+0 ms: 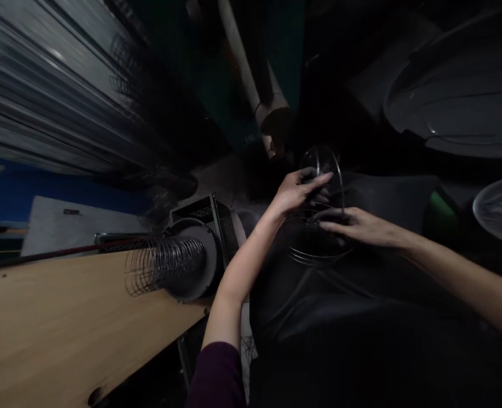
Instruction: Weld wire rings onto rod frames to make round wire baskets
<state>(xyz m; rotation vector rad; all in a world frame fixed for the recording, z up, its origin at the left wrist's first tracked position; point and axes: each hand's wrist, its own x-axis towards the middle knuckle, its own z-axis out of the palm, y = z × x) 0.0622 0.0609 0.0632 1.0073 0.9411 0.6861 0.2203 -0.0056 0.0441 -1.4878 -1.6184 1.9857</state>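
Wire coil (330,175): held between both hands, above a dark lap (319,306).
Left hand (295,192): clamped on upper loops.
Right hand (353,224): clamped on lower loops.
Worktop (63,328): wooden, with a wire-wound grey spool (197,266) placed at its edge.
Room: dim, a corrugated metal shutter (42,85) alongside.

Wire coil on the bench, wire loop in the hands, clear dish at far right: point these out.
Wire coil (163,265), head view, middle of its turns.
Wire loop (319,259), head view, lower curve.
Clear dish (482,198), head view, left rim.
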